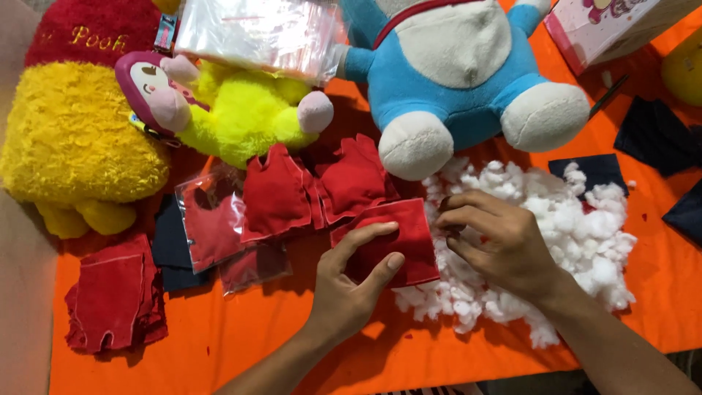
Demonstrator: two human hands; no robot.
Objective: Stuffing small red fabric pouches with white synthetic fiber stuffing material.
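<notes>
My left hand [349,284] pinches a small red velvet cloth piece [409,232], thumb under and fingers over its left edge. My right hand [499,243] rests on a heap of white fluffy stuffing [585,241], fingertips curled together against the cloth's right side, gripping a tuft. Two stuffed red cloth shapes [278,192] lie just behind the held piece.
An orange table cover [241,344] lies under everything. A blue and white plush toy [453,80], a yellow plush [234,110] and a red-yellow plush [73,132] stand at the back. Red cloth pieces [113,300], clear bags [212,227], dark blue cloth [654,135] and a pink box [607,25] lie around.
</notes>
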